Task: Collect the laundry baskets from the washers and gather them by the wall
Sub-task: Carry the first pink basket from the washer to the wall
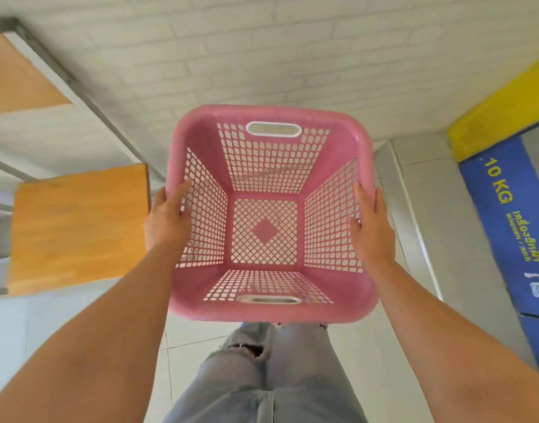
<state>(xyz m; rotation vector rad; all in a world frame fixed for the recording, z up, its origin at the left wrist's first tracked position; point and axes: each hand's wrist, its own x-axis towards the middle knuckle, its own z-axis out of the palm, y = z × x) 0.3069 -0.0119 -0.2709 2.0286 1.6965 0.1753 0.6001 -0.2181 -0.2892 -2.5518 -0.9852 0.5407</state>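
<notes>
Pink laundry basket (271,209) was held in the air over the tiled floor (347,361), facing the white brick wall (262,56), opening toward the camera, empty. Left hand (167,218) gripped the L rim, thumb inside, fingers outside. Right hand (372,224) gripped the R rim likewise. Wooden stool (76,227) stood to the L; blue washer panel (512,227) marked "10 KG" to the R.

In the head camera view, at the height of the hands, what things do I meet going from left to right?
Wooden stool seat → left hand → pink laundry basket → right hand → blue washer panel marked 10 KG.
</notes>
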